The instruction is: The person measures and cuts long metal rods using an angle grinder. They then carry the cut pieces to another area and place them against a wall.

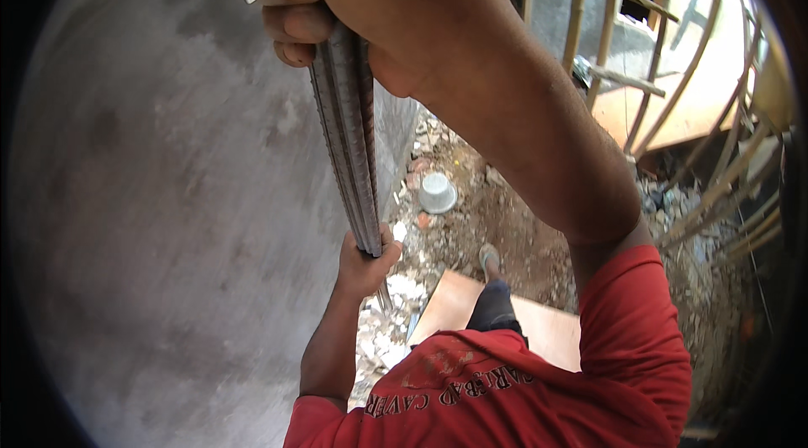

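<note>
A bundle of ribbed steel bars [347, 137] runs upright along the wall, with my two hands around it. My right hand [296, 15] grips it high up at the top of the view, fingers wrapped around. Lower down, my left hand [368, 265] is closed around the same bars, thumb on the near side. Below this hand the lower part of the bars shows only in part. Beside the right hand's fingers is a small shiny piece whose kind I cannot make out.
A grey plastered wall [168, 221] fills the left side. Rubble covers the ground [505, 212], where a pale tub [436, 193] stands. A flat board [551, 334] lies beside my legs. Bamboo poles [608, 27] tied as a frame stand at the right.
</note>
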`<state>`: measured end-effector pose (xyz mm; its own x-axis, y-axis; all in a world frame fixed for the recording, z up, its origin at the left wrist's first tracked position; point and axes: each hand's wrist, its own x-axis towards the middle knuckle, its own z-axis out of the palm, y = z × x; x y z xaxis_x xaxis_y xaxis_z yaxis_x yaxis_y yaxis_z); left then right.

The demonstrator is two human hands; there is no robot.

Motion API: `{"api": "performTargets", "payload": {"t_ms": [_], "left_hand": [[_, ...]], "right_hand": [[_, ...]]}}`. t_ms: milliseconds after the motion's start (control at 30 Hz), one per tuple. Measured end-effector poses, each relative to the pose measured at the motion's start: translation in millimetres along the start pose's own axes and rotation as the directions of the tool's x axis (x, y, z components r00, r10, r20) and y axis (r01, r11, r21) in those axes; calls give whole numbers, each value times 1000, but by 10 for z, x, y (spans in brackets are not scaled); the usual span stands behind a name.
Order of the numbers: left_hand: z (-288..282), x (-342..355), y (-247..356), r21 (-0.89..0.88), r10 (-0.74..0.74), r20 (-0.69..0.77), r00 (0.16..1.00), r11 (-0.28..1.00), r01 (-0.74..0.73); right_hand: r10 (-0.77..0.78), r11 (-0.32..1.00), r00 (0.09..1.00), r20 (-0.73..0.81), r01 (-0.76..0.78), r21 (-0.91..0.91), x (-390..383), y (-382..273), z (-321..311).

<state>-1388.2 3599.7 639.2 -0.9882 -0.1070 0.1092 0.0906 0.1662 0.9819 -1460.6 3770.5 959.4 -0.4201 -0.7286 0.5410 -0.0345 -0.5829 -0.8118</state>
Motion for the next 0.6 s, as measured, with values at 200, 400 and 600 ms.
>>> {"api": "performTargets", "payload": {"t_ms": [200,400,600], "left_hand": [[615,2309,-502,-55,91,-56,994,994,-94],[1009,3928,-691,-94,-50,-13,999,994,48],[984,4891,-1099,-5,-213,-17,977,977,213]], "right_hand": [[-162,905,981,-110,103,-412,874,197,-2181],[6,954,961,-276,-88,-287,1516,326,-3991],[178,981,872,-457,-191,19,2133,967,-5403]]}}
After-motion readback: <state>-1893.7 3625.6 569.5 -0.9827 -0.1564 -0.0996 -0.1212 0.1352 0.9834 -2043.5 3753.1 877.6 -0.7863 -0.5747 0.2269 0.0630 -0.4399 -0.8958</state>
